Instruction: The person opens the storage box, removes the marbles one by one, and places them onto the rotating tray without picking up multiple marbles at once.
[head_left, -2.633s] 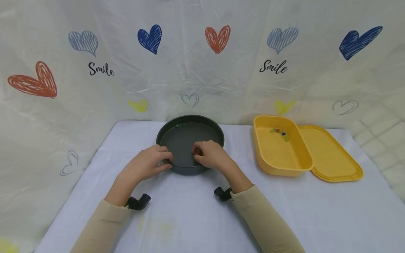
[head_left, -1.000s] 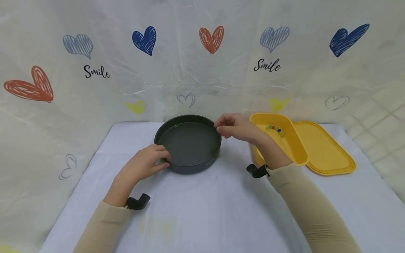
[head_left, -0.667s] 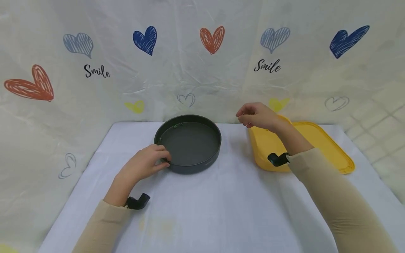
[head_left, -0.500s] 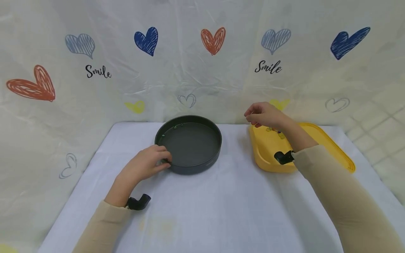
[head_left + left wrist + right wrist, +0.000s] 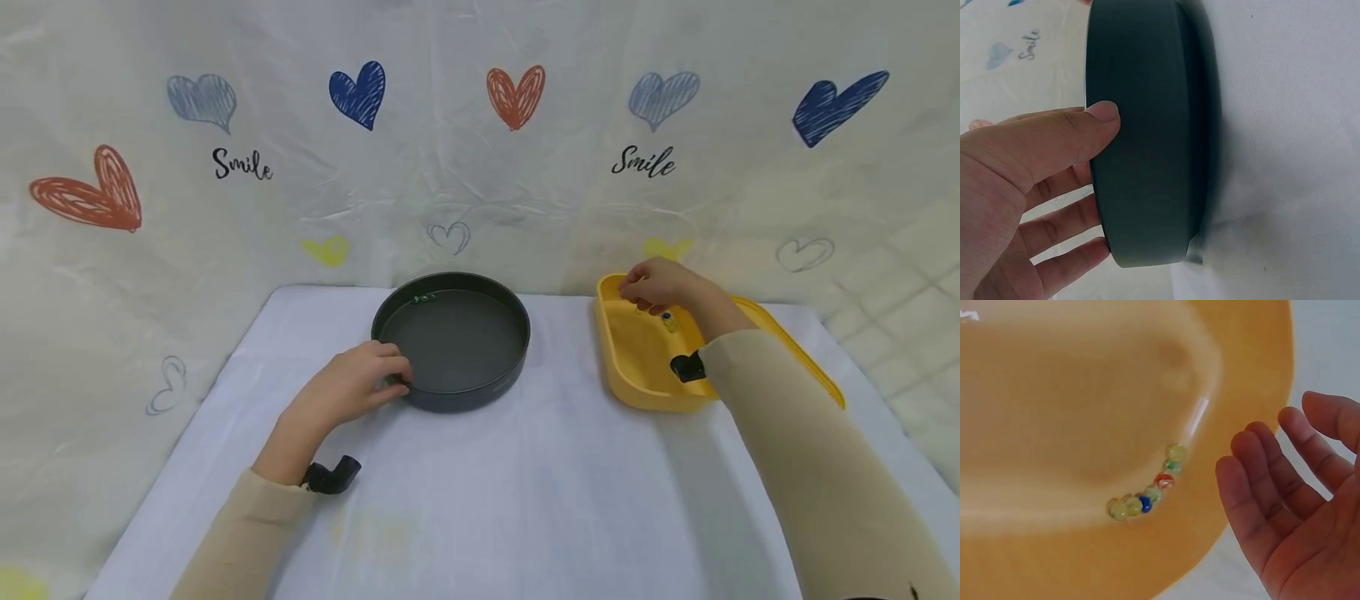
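Since earlier frames, R hand (image 5: 662, 285) moved right, from dark round cake pan (image 5: 459, 342) to above far end of yellow tub (image 5: 637, 358); fingers relaxed, nothing held. Glass marbles (image 5: 1154, 493) inside tub, curved row, lying right & near of R fingertips, not touching. L hand (image 5: 351, 379), well apart, grips pan's near-left rim; green marbles (image 5: 423, 298) by pan's far-left wall. Free tablecloth (image 5: 547, 450) btwn vessels.

Head view: left hand (image 5: 354, 380), left of centre, thumb opposing fingers; right hand (image 5: 662, 283), right of centre, fingers loosely bent.
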Motion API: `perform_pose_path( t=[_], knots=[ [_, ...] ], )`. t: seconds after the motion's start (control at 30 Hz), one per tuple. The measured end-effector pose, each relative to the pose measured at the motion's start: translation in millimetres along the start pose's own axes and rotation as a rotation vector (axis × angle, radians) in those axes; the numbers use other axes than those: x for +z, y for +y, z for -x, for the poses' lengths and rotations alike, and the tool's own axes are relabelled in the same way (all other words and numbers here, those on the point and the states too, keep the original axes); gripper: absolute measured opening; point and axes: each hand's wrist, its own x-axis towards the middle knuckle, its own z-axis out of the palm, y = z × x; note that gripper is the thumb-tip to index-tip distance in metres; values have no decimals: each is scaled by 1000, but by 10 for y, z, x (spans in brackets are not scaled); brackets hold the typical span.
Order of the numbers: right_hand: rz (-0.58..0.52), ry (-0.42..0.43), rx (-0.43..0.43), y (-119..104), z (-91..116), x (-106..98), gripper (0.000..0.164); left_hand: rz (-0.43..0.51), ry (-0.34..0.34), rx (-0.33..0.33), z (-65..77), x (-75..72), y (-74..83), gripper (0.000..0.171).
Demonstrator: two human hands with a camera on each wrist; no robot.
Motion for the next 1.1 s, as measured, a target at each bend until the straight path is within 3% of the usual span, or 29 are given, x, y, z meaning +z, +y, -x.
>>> perform_pose_path(
  t=[0.37,0.83,1.1],
  knots=[
    [91,-116,76,244,-85,1,52,-2,-8,7,-15,30,-31,11],
    [117,-212,148,358,-162,3,54,-10,9,2,-1,13,-38,13],
    [237,-185,77,390,-160,86,45,-14,1,-1,-4,10,-44,13]
  ],
)
